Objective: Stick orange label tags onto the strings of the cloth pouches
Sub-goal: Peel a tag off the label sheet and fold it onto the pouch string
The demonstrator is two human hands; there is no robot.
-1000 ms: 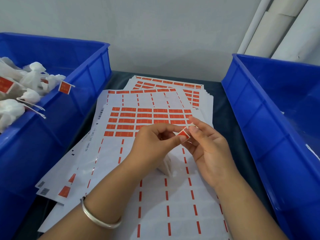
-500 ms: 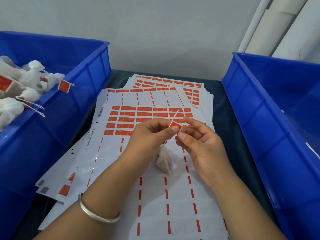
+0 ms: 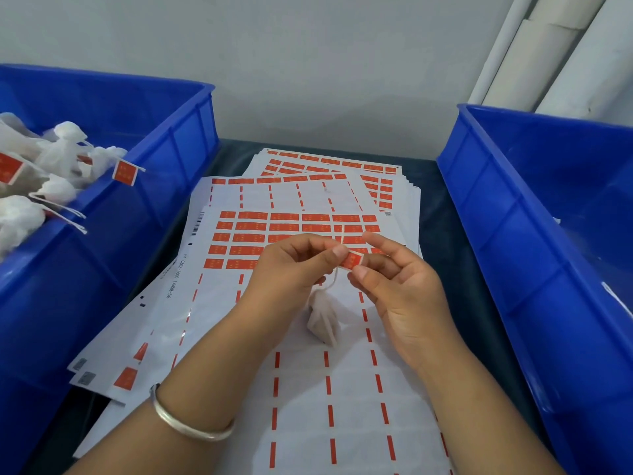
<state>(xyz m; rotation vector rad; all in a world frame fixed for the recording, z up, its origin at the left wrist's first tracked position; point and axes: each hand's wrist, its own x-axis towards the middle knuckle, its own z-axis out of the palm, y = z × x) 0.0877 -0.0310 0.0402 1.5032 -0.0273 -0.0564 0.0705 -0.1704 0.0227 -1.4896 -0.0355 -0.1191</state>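
Both hands apparently pinching tag

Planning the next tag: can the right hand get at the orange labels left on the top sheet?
Probably yes: the orange labels lie uncovered just beyond the right hand, but its fingers pinch the orange label tag, so that must go first.
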